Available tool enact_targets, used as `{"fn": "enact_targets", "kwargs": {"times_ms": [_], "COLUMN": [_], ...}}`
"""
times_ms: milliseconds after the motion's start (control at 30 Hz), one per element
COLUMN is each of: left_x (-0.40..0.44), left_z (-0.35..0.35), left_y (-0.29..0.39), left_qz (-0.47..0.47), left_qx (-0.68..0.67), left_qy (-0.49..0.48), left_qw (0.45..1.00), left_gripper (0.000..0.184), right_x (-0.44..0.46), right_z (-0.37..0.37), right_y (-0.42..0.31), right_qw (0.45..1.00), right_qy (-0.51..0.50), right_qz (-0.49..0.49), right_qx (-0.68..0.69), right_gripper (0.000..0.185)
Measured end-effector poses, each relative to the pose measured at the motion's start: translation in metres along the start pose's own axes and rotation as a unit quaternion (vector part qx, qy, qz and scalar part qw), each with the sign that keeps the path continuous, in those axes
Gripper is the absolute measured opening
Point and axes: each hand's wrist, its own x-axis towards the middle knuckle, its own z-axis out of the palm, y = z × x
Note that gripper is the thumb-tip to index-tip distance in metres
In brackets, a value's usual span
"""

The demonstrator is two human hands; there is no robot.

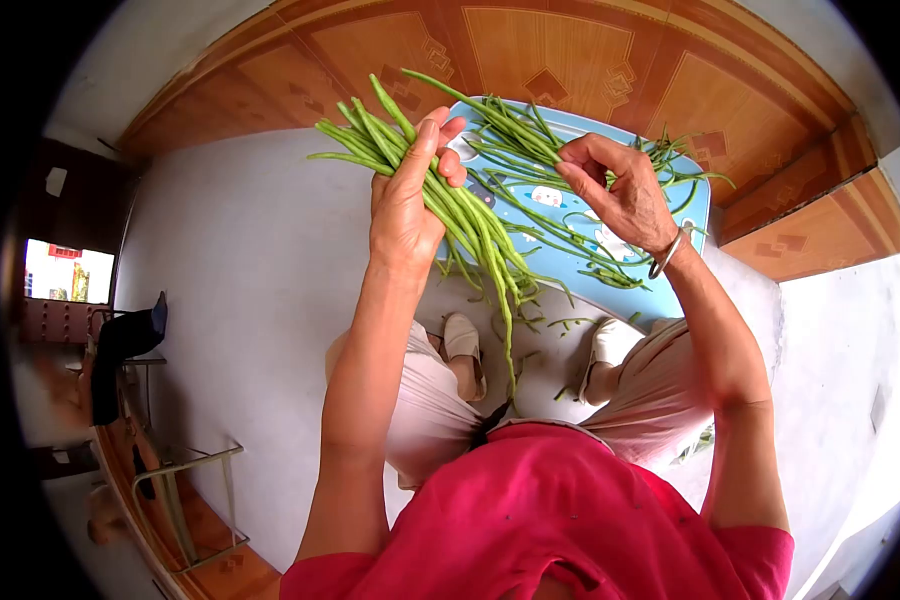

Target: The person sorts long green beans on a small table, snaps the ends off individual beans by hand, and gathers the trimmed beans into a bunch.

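Observation:
A bunch of long green beans (475,222) is gripped in my left hand (410,185), the fingers wrapped round it. The bean ends stick out above the thumb, and the long tails hang down toward the floor. My right hand (620,190), with a metal bangle at the wrist, is pinched over more long beans (515,130) above the small table. Its thumb and forefinger meet at the ends of those beans. How many beans it holds I cannot make out. Loose beans lie on the blue table (585,280) with printed cartoon figures.
Bean scraps (530,322) lie on the grey floor (240,260) between my shoes (462,345). Behind the table stands a brown tiled wall (550,50), with a tiled ledge (820,215) at the right. A metal-framed piece of furniture (195,465) is at the lower left.

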Motion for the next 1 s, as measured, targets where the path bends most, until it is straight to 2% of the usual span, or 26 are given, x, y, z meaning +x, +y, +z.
{"fn": "enact_targets", "kwargs": {"times_ms": [33, 67, 133, 233, 333, 433, 600, 667, 900, 1000], "left_x": [-0.001, 0.003, 0.003, 0.004, 0.009, 0.015, 0.015, 0.015, 0.013, 0.013], "left_z": [0.004, 0.0, 0.0, -0.004, -0.011, -0.029, -0.048, -0.055, -0.069, -0.082], "left_y": [-0.001, -0.003, -0.003, -0.002, 0.013, 0.041, 0.069, 0.077, 0.095, 0.108], "left_qz": [-0.005, -0.007, -0.005, 0.004, 0.026, 0.03, 0.018, 0.012, -0.014, 0.01], "left_qx": [0.004, -0.006, 0.004, -0.001, -0.051, -0.139, -0.254, -0.29, -0.346, -0.342], "left_qy": [0.018, -0.032, -0.043, -0.067, -0.055, -0.049, -0.031, -0.021, -0.019, 0.011], "left_qw": [1.0, 0.999, 0.999, 0.998, 0.997, 0.989, 0.967, 0.957, 0.938, 0.94], "left_gripper": [0.029, 0.029, 0.028, 0.019, 0.012, 0.012, 0.008, 0.007, 0.007, 0.007], "right_x": [-0.002, -0.003, -0.005, -0.012, -0.011, -0.012, -0.016, -0.021, -0.03, -0.033], "right_z": [0.005, 0.01, 0.015, 0.02, 0.009, -0.004, -0.029, -0.03, -0.028, -0.03], "right_y": [-0.005, -0.008, -0.011, -0.021, -0.017, 0.001, 0.032, 0.042, 0.058, 0.065], "right_qw": [0.999, 0.998, 0.997, 0.981, 0.951, 0.937, 0.914, 0.915, 0.899, 0.895], "right_qy": [0.004, 0.0, -0.014, -0.085, -0.203, -0.252, -0.307, -0.306, -0.344, -0.35], "right_qz": [-0.03, -0.054, -0.07, 0.101, 0.144, 0.129, 0.169, 0.154, 0.162, 0.174], "right_qx": [-0.019, -0.019, -0.013, 0.146, 0.186, 0.203, 0.206, 0.213, 0.215, 0.214], "right_gripper": [0.015, 0.015, 0.016, 0.021, 0.027, 0.031, 0.028, 0.029, 0.028, 0.029]}}
